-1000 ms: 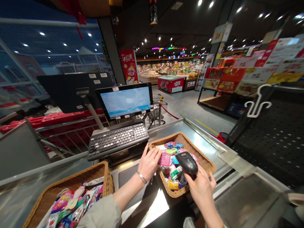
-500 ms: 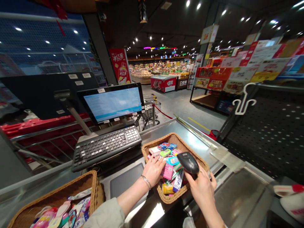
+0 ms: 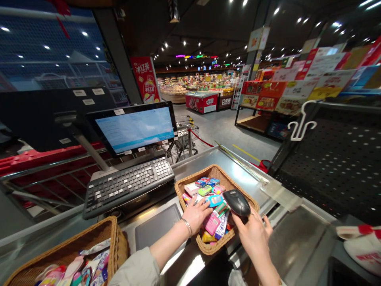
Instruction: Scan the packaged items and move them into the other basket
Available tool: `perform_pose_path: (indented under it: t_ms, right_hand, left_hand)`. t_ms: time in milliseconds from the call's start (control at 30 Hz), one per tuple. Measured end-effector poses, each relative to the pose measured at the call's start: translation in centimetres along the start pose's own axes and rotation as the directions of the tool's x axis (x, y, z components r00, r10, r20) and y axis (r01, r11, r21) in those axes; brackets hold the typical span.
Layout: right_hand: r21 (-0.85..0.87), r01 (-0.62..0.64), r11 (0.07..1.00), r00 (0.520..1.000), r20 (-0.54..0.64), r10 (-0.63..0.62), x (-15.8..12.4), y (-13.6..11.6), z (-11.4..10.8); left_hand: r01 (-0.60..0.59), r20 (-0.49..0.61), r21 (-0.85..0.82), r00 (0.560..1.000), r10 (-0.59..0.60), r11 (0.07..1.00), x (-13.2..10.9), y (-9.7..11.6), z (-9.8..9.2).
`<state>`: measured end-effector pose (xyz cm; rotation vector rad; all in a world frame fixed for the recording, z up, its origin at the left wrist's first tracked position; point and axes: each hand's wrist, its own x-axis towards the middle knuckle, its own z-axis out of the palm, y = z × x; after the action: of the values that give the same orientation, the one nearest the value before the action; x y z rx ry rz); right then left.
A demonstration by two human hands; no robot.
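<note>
And here's the right hand (image 3: 253,238) wrapped round a black handheld barcode scanner (image 3: 236,202), above a woven wicker basket (image 3: 208,248) on the steel worktop (image 3: 238,171), the left hand (image 3: 196,214) spread open on bright plastic packets (image 3: 212,223).

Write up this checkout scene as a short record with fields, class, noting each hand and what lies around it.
Place: supermarket checkout counter
Left hand: resting on small packets in a wicker basket
Right hand: gripping a black handheld barcode scanner
Lower left: second wicker basket of colourful packets
Beside: keyboard, monitor
</note>
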<state>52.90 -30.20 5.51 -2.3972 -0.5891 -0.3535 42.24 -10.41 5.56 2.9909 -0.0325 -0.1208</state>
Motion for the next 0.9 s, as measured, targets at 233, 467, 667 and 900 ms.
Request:
perform_pose_path:
  t_ms: [233,467,667,900]
  right_hand:
    - [0.005,-0.018,1.0,1.0,-0.011,0.018,-0.2,0.3,0.0]
    - [0.043,0.003,0.999,1.0,0.005,-0.003,-0.4,-1.1,0.2]
    - [0.07,0.064,0.995,0.997,0.03,-0.067,-0.9,-3.4,1.0]
    - [0.107,0.162,0.981,0.98,0.103,-0.173,-2.5,-7.7,1.5]
  left_hand:
    - [0.02,0.013,-0.022,1.0,-0.019,1.0,-0.3,0.0,-0.3]
    - [0.066,-0.14,-0.069,0.987,-0.075,0.995,-2.5,-0.4,-1.5]
    - [0.14,-0.246,-0.037,0.959,-0.145,0.989,-6.7,-1.6,-2.8]
    - [0.282,-0.278,-0.02,0.92,-0.276,0.959,-12.6,-1.9,-4.3]
